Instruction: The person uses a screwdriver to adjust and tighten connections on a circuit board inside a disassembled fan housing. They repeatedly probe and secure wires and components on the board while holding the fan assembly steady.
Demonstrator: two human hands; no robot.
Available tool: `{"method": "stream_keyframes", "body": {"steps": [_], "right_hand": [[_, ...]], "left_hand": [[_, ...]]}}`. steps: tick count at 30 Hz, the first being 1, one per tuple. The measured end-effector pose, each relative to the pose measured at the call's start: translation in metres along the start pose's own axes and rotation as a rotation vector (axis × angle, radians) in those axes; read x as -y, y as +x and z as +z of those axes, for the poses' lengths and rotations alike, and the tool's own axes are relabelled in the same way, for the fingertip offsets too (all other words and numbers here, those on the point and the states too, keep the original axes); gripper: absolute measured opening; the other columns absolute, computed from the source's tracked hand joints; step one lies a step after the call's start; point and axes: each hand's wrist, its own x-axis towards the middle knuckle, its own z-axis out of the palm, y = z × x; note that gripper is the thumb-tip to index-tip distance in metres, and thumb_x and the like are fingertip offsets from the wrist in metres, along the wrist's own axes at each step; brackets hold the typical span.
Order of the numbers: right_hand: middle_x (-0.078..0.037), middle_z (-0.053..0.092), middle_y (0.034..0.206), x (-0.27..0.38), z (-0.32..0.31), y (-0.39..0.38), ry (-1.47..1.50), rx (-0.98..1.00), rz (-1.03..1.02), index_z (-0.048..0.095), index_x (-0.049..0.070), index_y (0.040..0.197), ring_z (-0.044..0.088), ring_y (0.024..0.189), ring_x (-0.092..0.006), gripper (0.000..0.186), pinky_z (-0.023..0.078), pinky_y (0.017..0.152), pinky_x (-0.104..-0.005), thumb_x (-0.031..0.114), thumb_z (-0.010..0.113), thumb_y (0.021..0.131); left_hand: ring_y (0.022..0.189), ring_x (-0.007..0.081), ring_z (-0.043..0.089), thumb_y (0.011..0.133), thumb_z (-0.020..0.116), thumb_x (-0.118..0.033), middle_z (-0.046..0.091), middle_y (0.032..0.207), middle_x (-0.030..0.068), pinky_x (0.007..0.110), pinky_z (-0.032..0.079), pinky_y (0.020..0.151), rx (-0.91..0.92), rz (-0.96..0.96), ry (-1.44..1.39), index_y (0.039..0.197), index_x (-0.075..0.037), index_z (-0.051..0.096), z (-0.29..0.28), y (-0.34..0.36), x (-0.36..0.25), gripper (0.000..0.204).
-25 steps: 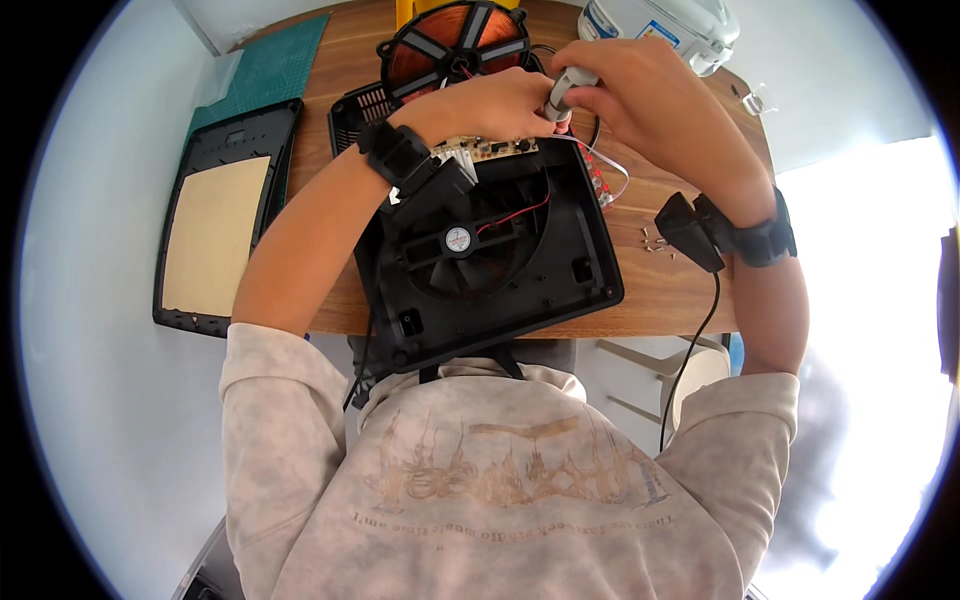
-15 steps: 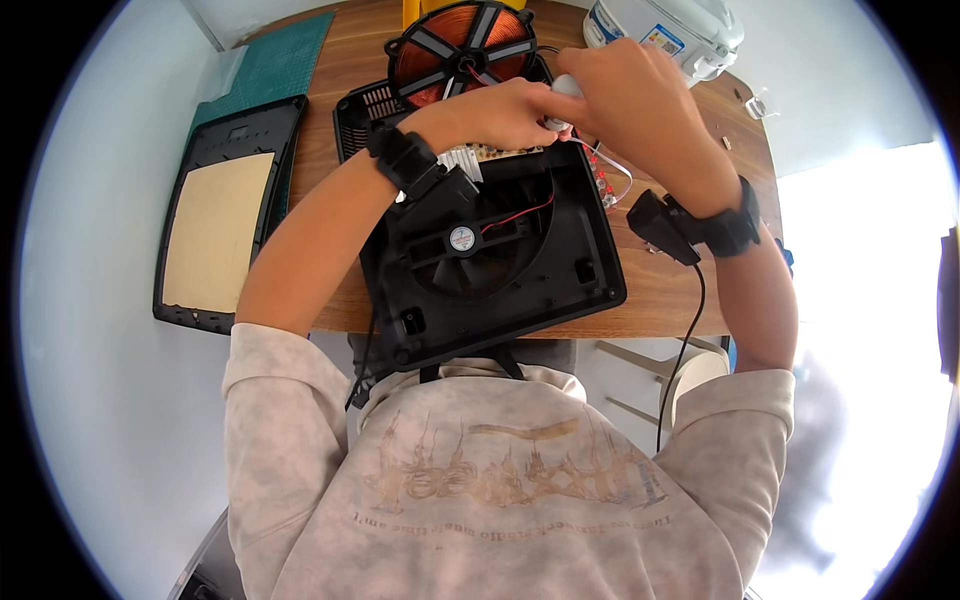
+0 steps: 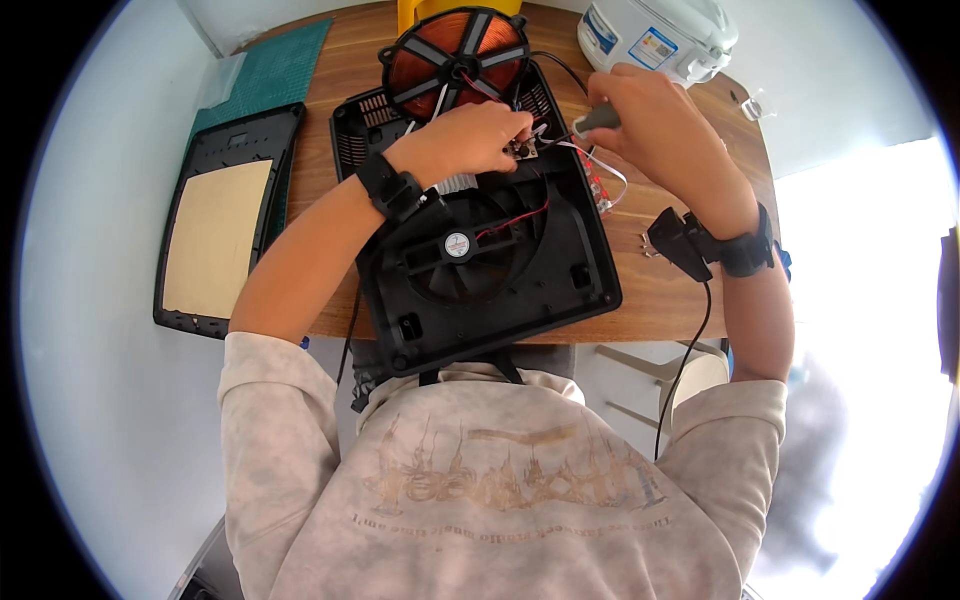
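A black induction cooker base (image 3: 520, 285) lies open on the table, its fan (image 3: 458, 245) showing. The copper coil (image 3: 420, 75) sits tilted over its far end. My left hand (image 3: 460, 140) is over the circuit board (image 3: 524, 150), fingers bent inward at its edge; whatever they pinch is hidden. My right hand (image 3: 650, 115) is closed around a screwdriver (image 3: 598, 119) by its grey handle, just right of the board. The screwdriver's shaft points left toward the board. A white cable (image 3: 612, 172) loops from the board to a red strip of parts (image 3: 597, 188).
The cooker's black top panel (image 3: 220, 235) with a beige sheet rests at left, partly on a green cutting mat (image 3: 275, 75). A white rice cooker (image 3: 655, 40) stands back right, near a yellow object (image 3: 412, 12). Small screws (image 3: 648, 247) lie on the table at right.
My right hand has moved right with the screwdriver, drawing it away from my left hand. My left hand has shifted slightly left and down, uncovering part of the board.
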Motion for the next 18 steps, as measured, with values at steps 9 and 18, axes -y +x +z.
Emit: {"method": "stream_keyframes", "body": {"steps": [9,18], "right_hand": [[-0.016,0.07,0.076,-0.009,-0.009,-0.02,0.135,0.125,0.258,0.07,0.004,0.098,0.069,0.073,-0.0354,0.024,0.055,0.072,-0.0425,0.02,0.072,0.081],[-0.016,0.07,0.076,-0.004,-0.007,-0.027,0.172,0.122,0.263,0.07,0.003,0.097,0.068,0.068,-0.0344,0.022,0.055,0.069,-0.0399,0.018,0.072,0.081]], "left_hand": [[0.083,0.0327,0.069,0.082,0.077,-0.018,0.066,0.089,0.0113,0.043,0.056,0.073,-0.154,0.044,0.12,0.104,-0.009,0.062,0.016,0.001,0.011,0.027],[0.084,0.0322,0.071,0.077,0.078,-0.015,0.072,0.087,0.0098,0.043,0.057,0.076,-0.096,-0.005,0.017,0.1,-0.01,0.07,0.009,0.003,0.009,0.025]]}}
